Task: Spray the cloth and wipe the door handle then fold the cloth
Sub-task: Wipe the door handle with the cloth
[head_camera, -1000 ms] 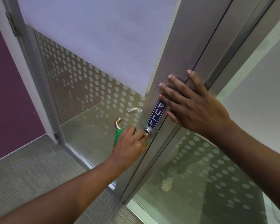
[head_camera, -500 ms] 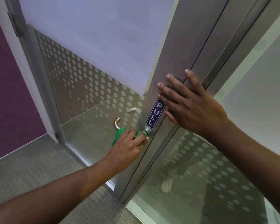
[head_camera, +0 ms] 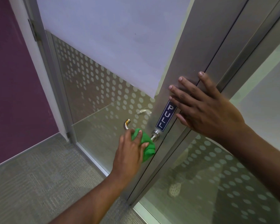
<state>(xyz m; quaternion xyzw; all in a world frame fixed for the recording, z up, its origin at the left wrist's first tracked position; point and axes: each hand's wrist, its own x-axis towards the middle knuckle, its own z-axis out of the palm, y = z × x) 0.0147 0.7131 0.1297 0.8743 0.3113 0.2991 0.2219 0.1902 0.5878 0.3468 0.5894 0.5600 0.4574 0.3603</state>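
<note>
A green cloth (head_camera: 147, 147) is bunched around the shaft of the silver lever door handle (head_camera: 126, 124), and my left hand (head_camera: 131, 149) grips it there. The handle's curved free end sticks out to the left of the cloth, and its round base (head_camera: 155, 134) shows on the door frame. My right hand (head_camera: 205, 107) lies flat with fingers spread on the metal door frame (head_camera: 184, 46), just above and right of the blue PULL sign (head_camera: 166, 116). No spray bottle is in view.
The door is glass with a dotted frosted pattern (head_camera: 94, 88) and a white sheet (head_camera: 107, 38) over its upper part. A purple wall (head_camera: 11, 88) stands at left, grey carpet (head_camera: 39, 183) below. Another dotted glass panel (head_camera: 208, 183) sits at lower right.
My left hand has slid the cloth along the handle away from the door frame, baring the handle's base. More of the cloth now hangs below my fingers. My right hand stays put.
</note>
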